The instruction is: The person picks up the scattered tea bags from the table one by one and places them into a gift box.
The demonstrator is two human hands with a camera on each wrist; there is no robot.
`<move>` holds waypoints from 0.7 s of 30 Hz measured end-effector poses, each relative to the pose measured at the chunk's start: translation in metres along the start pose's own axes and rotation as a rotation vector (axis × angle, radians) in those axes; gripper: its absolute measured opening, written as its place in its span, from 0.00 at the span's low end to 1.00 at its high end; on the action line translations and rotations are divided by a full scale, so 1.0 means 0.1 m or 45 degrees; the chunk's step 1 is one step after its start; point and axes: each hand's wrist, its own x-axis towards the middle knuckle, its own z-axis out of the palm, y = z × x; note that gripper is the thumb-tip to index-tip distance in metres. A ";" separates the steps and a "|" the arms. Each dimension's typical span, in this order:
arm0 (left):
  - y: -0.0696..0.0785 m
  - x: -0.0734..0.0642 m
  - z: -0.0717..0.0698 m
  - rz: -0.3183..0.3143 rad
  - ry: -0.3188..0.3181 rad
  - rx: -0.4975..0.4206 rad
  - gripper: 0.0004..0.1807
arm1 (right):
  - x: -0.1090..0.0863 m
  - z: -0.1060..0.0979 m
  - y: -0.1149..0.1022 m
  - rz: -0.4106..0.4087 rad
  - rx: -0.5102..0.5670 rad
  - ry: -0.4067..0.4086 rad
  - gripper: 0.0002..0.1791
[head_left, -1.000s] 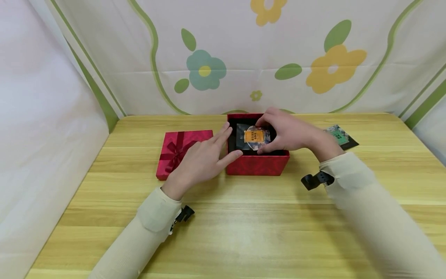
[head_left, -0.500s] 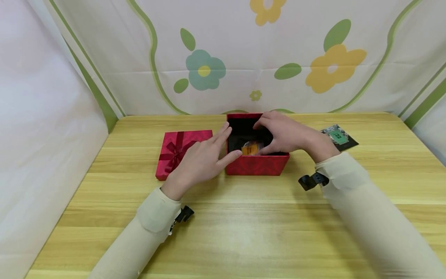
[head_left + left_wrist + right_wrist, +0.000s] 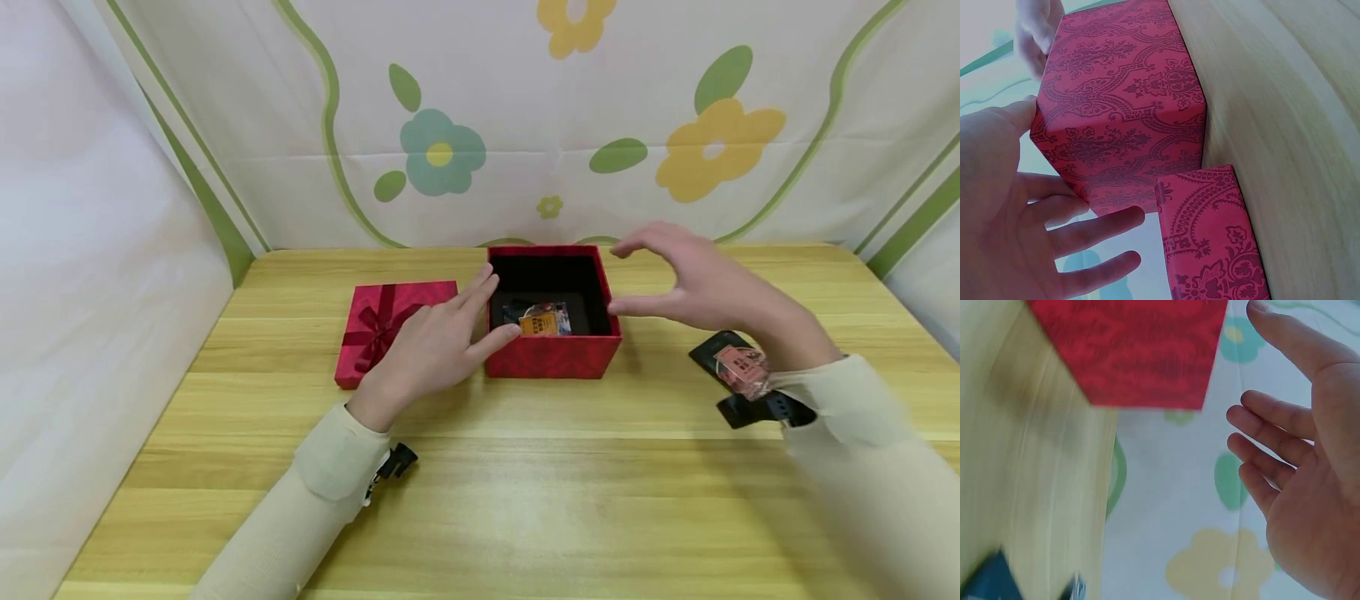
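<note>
A red patterned gift box (image 3: 555, 357) stands lidless at the back middle of the table. Inside it, near the front wall, lies a dark packet with an orange label (image 3: 546, 321). My left hand (image 3: 431, 346) touches the box's left side, fingers extended and thumb near the front rim. In the left wrist view the thumb reaches the corner of the box. Just right of the box, my right hand (image 3: 697, 287) is in the air, thumb and fingers spread and holding nothing; the right wrist view shows the palm (image 3: 1310, 537) beside the box wall.
Left of the box lies its red lid (image 3: 367, 308) with a dark ribbon bow, partly behind my left hand. A black packet with a pink label (image 3: 742, 371) lies on the table (image 3: 540, 500) beneath my right wrist. A flowered curtain (image 3: 510, 108) borders the table's back.
The orange-labelled packet went down into the box and my right hand let go of it, moving right and away. A pink-labelled packet now shows; the green-labelled one is hidden. The left hand stayed still.
</note>
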 end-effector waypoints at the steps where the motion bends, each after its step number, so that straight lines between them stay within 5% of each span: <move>1: 0.00 0.00 0.00 -0.001 -0.001 0.001 0.46 | -0.06 -0.03 0.03 0.012 0.004 0.006 0.37; 13: 0.00 -0.01 -0.01 0.010 0.009 -0.005 0.46 | -0.67 -0.18 0.47 0.138 -0.058 0.074 0.41; 21: 0.01 -0.01 -0.01 0.010 0.002 -0.001 0.46 | -0.99 -0.18 0.77 0.275 -0.005 0.005 0.45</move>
